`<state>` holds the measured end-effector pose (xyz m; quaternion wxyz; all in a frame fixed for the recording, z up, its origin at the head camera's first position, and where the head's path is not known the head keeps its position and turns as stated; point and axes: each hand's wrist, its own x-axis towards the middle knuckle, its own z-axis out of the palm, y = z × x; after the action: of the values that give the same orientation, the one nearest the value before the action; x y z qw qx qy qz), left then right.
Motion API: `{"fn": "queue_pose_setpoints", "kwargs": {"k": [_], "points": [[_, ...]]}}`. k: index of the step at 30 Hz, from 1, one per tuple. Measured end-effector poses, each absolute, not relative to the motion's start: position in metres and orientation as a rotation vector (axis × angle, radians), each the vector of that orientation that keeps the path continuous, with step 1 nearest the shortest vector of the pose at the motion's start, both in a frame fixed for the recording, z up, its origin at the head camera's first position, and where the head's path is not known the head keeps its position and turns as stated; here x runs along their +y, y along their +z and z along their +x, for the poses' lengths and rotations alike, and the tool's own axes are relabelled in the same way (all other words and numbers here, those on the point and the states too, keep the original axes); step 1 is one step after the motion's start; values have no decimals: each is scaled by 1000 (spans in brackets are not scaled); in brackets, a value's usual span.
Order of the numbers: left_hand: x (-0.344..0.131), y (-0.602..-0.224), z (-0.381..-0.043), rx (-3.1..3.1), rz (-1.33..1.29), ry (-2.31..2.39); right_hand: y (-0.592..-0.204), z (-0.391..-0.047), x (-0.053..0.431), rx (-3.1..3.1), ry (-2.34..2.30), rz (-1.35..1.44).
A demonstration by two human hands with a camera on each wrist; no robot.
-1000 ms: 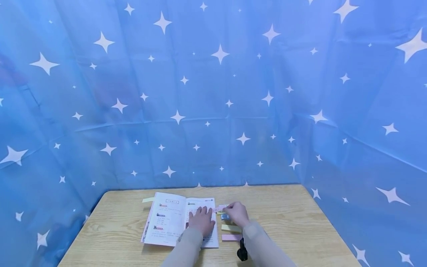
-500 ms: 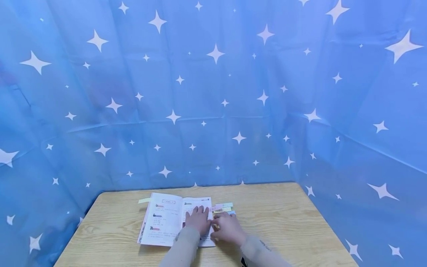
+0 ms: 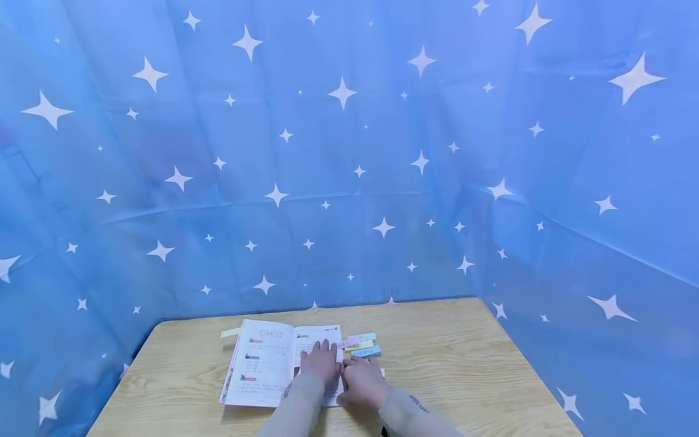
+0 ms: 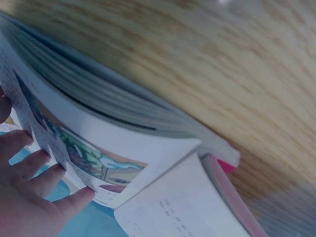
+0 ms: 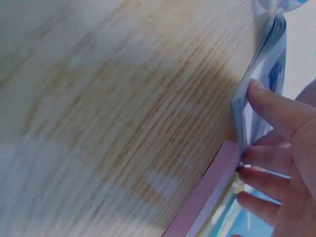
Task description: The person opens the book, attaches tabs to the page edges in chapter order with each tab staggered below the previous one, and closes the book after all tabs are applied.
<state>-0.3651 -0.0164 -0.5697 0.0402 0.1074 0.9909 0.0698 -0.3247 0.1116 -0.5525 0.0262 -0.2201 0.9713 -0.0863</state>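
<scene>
An open book (image 3: pixel 262 370) with printed pages lies on the table. My left hand (image 3: pixel 319 366) rests on its right page with the fingers spread; the left wrist view shows those fingers (image 4: pixel 74 202) beside a coloured picture. My right hand (image 3: pixel 364 383) is at the book's right edge, close against the left. In the right wrist view, its thumb (image 5: pixel 259 91) touches the page near a corner, and its loosely bent fingers (image 5: pixel 264 185) reach along the page edge. A pink sticky tab (image 3: pixel 346 343) overlaps the right page's upper edge, beside yellow (image 3: pixel 360 345) and blue (image 3: pixel 368 352) tabs.
A pale tab (image 3: pixel 230 332) sticks out from the book's left side. A pink sticky strip pad (image 5: pixel 205 197) lies against the book's edge, with yellow and blue strips behind it. The wooden table (image 3: pixel 453 364) meets a blue star-patterned curtain (image 3: pixel 327 243) at the back.
The right hand has let go of the pink tab and come down and left to the book's right edge. The left hand stays on the page. The head view has shifted slightly.
</scene>
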Motion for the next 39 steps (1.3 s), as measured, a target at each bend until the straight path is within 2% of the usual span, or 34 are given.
{"fn": "queue_pose_setpoints", "kwargs": {"k": [12, 24, 39], "points": [[-18, -575, -362, 3077, 400, 150, -560, -322, 112, 3048, -164, -662], [0, -569, -377, 3047, 239, 124, -554, -320, 111, 3051, -153, -721], [-2, -564, -365, 3048, 299, 217, -554, -314, 108, 3017, -161, -650]]}}
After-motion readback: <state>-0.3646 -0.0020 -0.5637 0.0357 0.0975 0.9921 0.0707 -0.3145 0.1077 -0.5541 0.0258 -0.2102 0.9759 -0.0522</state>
